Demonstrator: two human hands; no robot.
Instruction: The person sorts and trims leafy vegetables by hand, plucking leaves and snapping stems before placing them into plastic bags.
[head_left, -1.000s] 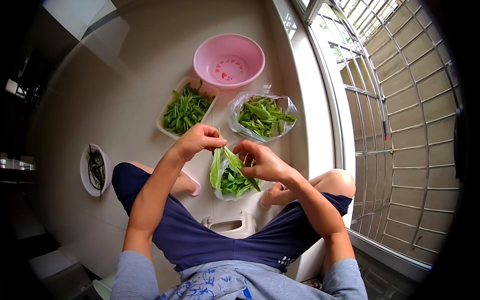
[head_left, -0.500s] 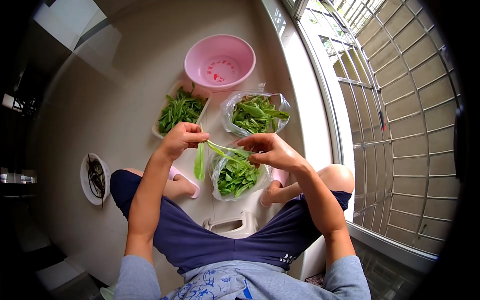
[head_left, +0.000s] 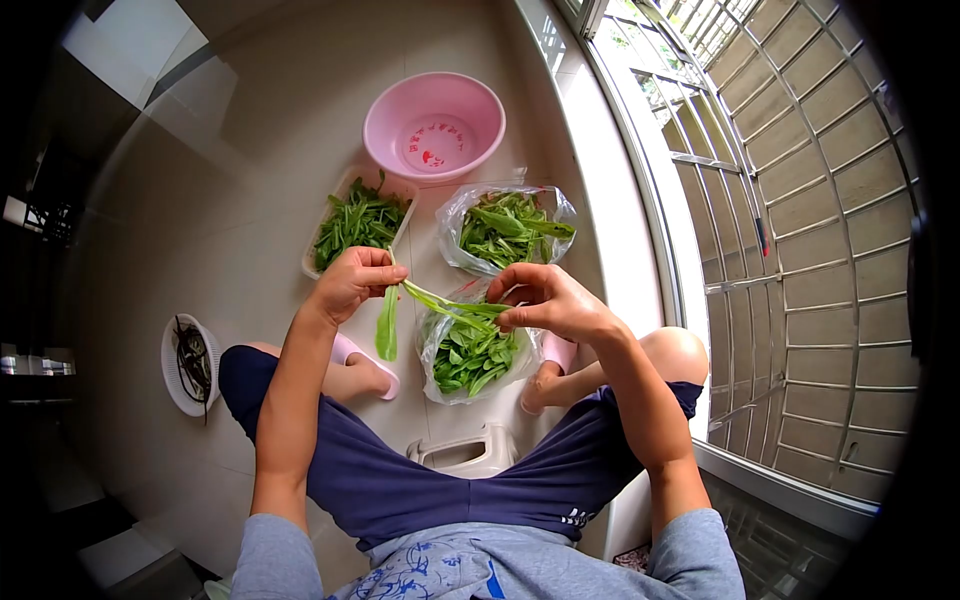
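Between finger and thumb my left hand (head_left: pixel 350 287) pinches the stem end of a leafy green (head_left: pixel 387 328), one long leaf of which hangs straight down. Its pale stems stretch across to my right hand (head_left: pixel 556 306), whose thumb and fingers close on the leaf end. Directly below is a clear plastic bag (head_left: pixel 430 378) filled with leafy greens (head_left: pixel 468 362). Beyond my left hand sits a pale rectangular tray (head_left: pixel 310 252) heaped with greens (head_left: pixel 360 215). Past my right hand, another clear bag (head_left: pixel 453 215) holds more long leaves (head_left: pixel 505 225).
A pink basin (head_left: pixel 385 150) stands at the back on the tiled floor (head_left: pixel 230 200). At the left is a white basket (head_left: pixel 177 385) with dark, thin strands in it. A plastic stool (head_left: pixel 490 452) shows between my legs. The barred window (head_left: pixel 780 270) runs along the right.
My left hand has shifted slightly left with the stem end, and the stretch of stems between my hands looks a little longer. The bags, tray and basin stay in place.
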